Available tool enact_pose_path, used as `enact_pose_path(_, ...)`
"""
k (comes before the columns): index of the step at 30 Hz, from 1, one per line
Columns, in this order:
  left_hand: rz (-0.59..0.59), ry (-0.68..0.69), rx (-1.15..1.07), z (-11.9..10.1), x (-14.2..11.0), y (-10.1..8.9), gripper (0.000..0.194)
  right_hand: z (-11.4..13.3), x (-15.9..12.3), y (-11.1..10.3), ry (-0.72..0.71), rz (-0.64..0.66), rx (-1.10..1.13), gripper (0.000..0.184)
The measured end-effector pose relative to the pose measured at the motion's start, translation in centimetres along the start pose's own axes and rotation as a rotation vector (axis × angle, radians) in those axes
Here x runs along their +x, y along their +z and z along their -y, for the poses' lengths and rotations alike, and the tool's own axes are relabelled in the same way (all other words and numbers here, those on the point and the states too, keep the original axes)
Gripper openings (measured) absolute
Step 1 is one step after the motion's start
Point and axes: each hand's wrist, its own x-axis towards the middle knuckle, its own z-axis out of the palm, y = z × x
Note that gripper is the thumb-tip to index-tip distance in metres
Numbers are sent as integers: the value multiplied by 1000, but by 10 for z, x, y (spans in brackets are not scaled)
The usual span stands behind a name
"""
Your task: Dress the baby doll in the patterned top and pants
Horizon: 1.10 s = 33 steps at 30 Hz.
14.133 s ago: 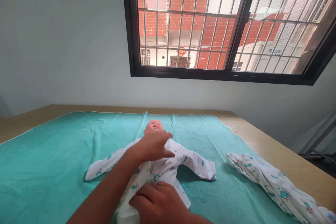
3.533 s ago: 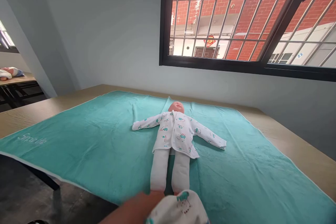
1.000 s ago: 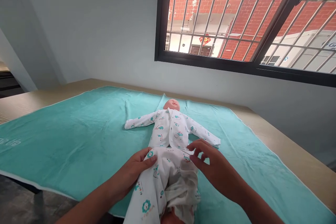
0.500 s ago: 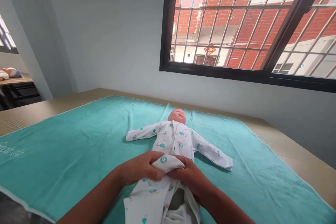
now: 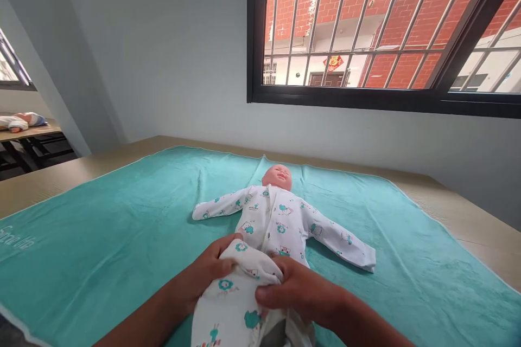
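A baby doll [image 5: 280,177] lies on its back, head away from me, in a white baby romper [image 5: 266,214] with teal and pink animal prints. Its sleeves stretch out to both sides, and no doll hands show at their ends. My left hand [image 5: 211,268] pinches the left side of the romper's lower part between thumb and fingers. Opposite it, my right hand [image 5: 295,284] is closed on the same bunched fabric, thumb on top. Towards me the leg part hangs partly open, with a grey patch visible inside. The doll's legs are hidden.
A teal towel [image 5: 122,217] with white lettering lies under the doll, on a wooden table [image 5: 448,200]. Behind stands a pale wall with a barred, black-framed window [image 5: 345,95]. Far left, a second table [image 5: 36,133] holds a bundled cloth-like thing.
The view has shifted slightly. My hands have pulled the romper's fabric up and towards me; my right thumb now lies over the front of it, and the folded edge is more spread.
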Motion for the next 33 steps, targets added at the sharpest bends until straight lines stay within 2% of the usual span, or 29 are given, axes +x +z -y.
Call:
enact_pose_path(3, 134, -79, 265, -11, -1, 1, 70, -6, -1, 2, -92, -64, 135, 41)
enact_pose_path(5, 169, -109, 430, -18, 0, 6, 79, -9, -2, 4, -137, -106, 196, 42)
enact_pose_path(7, 178, -138, 484, -20, -1, 11, 68, -9, -3, 5, -171, -136, 194, 41)
enact_pose_path(10, 132, -117, 298, -13, -4, 14, 44, -3, -6, 8, -152, -141, 28, 41)
enact_pose_path(13, 17, -6, 7, -2, -8, 10, 30, 8, -10, 11, -5, -74, -252, 43)
enact_pose_path(15, 1, 18, -86, 3, -11, 7, 24, 13, -12, 12, 89, -55, -347, 44)
enact_pose_path(17, 62, -4, -104, 2, -12, 6, 31, 11, -12, 10, 91, -64, -285, 41)
enact_pose_path(19, 157, -57, -32, -3, -12, 8, 48, 5, -11, 6, 14, -80, -133, 43)
enact_pose_path(22, 277, -168, 268, -14, -11, 15, 68, -6, -9, 2, -117, -122, 26, 47)
enact_pose_path(25, 301, -238, 486, -17, -12, 20, 54, -6, -10, 4, -166, -132, 30, 48)
enact_pose_path(27, 264, -208, 420, -12, -15, 19, 47, 1, -12, 8, -153, -119, -40, 49)
enact_pose_path(31, 161, -51, 127, 6, -20, 9, 59, 20, -18, 16, 19, -3, -418, 47)
enact_pose_path(33, 133, -33, 90, 10, -20, 6, 60, 23, -19, 17, 82, 30, -518, 44)
